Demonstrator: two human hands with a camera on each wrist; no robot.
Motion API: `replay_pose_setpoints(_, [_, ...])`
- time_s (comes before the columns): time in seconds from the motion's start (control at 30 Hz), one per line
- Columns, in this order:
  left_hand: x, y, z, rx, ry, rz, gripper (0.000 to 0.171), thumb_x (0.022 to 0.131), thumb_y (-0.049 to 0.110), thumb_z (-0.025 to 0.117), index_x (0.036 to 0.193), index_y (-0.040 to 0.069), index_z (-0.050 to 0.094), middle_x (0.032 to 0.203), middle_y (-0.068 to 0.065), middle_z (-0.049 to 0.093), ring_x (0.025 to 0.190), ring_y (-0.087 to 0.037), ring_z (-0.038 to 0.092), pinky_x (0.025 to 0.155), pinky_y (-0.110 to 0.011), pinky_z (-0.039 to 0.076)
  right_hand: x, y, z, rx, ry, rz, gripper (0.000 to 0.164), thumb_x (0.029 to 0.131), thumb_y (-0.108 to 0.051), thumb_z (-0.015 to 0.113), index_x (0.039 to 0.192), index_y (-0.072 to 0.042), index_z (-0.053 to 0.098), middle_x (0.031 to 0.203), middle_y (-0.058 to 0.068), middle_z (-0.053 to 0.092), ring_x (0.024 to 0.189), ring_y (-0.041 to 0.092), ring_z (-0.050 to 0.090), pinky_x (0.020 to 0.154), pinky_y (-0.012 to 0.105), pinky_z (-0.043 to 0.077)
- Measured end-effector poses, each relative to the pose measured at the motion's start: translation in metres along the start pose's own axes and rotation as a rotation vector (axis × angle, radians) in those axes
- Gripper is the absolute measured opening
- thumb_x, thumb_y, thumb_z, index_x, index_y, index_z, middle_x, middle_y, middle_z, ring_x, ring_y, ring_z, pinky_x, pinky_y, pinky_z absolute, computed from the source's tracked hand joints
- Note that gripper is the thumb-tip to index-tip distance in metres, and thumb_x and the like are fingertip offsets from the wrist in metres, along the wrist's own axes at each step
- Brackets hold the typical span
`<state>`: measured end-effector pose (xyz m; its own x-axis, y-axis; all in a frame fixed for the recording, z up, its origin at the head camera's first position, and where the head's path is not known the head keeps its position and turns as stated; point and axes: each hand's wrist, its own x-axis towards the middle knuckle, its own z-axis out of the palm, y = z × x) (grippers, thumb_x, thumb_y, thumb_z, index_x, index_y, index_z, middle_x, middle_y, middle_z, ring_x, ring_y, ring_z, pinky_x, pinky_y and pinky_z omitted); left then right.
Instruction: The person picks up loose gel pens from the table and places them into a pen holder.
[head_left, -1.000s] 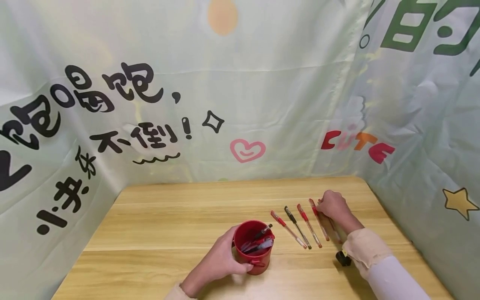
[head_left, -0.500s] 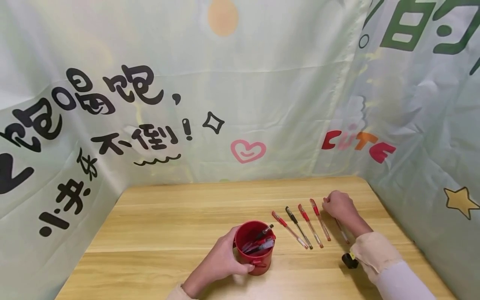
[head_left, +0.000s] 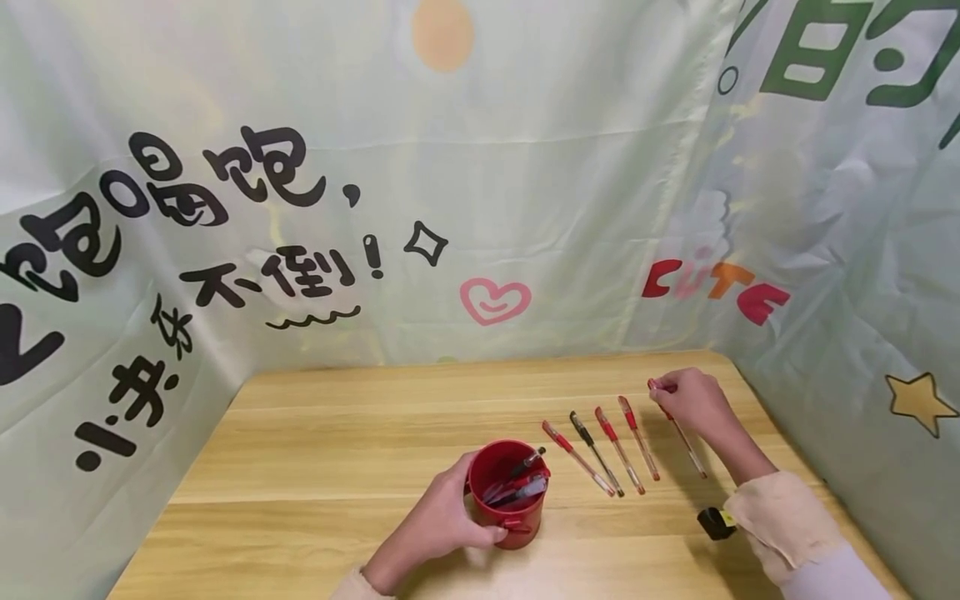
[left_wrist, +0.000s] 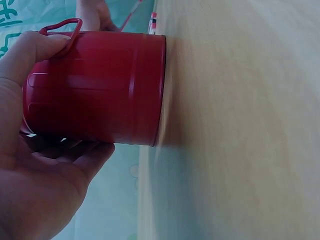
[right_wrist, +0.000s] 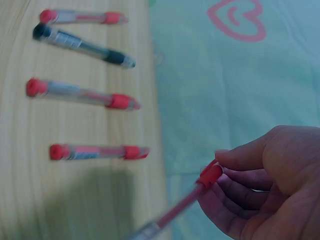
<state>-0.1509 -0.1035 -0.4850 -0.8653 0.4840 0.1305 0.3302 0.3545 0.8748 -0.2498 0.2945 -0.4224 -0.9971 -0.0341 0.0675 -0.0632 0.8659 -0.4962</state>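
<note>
My left hand [head_left: 446,515] grips a red metal cup [left_wrist: 95,87] standing on the table, thumb at its small wire handle [left_wrist: 75,37] and fingers round the far side. Several pens [head_left: 528,490] lean inside the cup. At the right, my right hand [head_left: 693,402] pinches a red pen [head_left: 686,437] by its capped end. In the right wrist view this pen [right_wrist: 180,205] slants down from thumb and fingers. Left of it lies a row of pens: a red pen [head_left: 637,437], another red pen [head_left: 619,450], a black pen [head_left: 596,452] and one more red pen [head_left: 577,458].
The wooden table [head_left: 337,467] is enclosed by printed cloth walls [head_left: 570,208] at the back and sides. A small black device [head_left: 716,523] sits at my right wrist, close over the table.
My right hand has moved right and slightly back, drawing the red pen away from the row. My left hand and the cup stay in place.
</note>
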Motion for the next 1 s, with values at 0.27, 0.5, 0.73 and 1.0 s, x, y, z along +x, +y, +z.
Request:
replay_pose_setpoints(0.27, [0.001,0.001,-0.001,-0.011,-0.008,0.000,0.094,0.071,0.026,0.093,0.151,0.031,0.044,0.145,0.009,0.060,0.134,-0.016,0.058,0.112,-0.038,0.052,-0.007,-0.022,-0.007,0.050,0.000,-0.018,0.036,0.099,-0.022,0.067,0.121,0.006,0.072,0.100,0.019,0.079,0.083,0.024,0.074,0.064,0.032,0.056])
replay_pose_setpoints(0.5, [0.001,0.001,-0.001,-0.002,-0.006,-0.009,0.094,0.071,0.026,0.093,0.151,0.032,0.044,0.145,0.011,0.060,0.134,-0.015,0.058,0.112,-0.037,0.052,-0.016,-0.042,-0.008,0.098,0.097,-0.100,0.031,0.099,-0.021,0.069,0.117,0.003,0.074,0.102,0.020,0.078,0.090,0.030,0.074,0.067,0.035,0.059])
replay_pose_setpoints(0.73, [0.001,-0.001,-0.002,0.000,-0.001,0.002,0.093,0.072,0.026,0.092,0.151,0.033,0.044,0.144,0.012,0.060,0.134,-0.013,0.058,0.112,-0.037,0.052,-0.023,-0.057,-0.013,0.148,0.133,-0.110,0.032,0.100,-0.023,0.068,0.120,0.003,0.071,0.105,0.020,0.077,0.093,0.031,0.073,0.071,0.035,0.060])
replay_pose_setpoints(1.0, [0.000,0.000,-0.002,-0.008,-0.006,-0.007,0.093,0.071,0.025,0.092,0.151,0.031,0.044,0.145,0.010,0.060,0.135,-0.014,0.058,0.113,-0.037,0.051,-0.033,-0.074,-0.019,0.213,0.143,-0.107,0.033,0.100,-0.026,0.069,0.119,0.000,0.070,0.104,0.015,0.075,0.094,0.027,0.071,0.067,0.021,0.054])
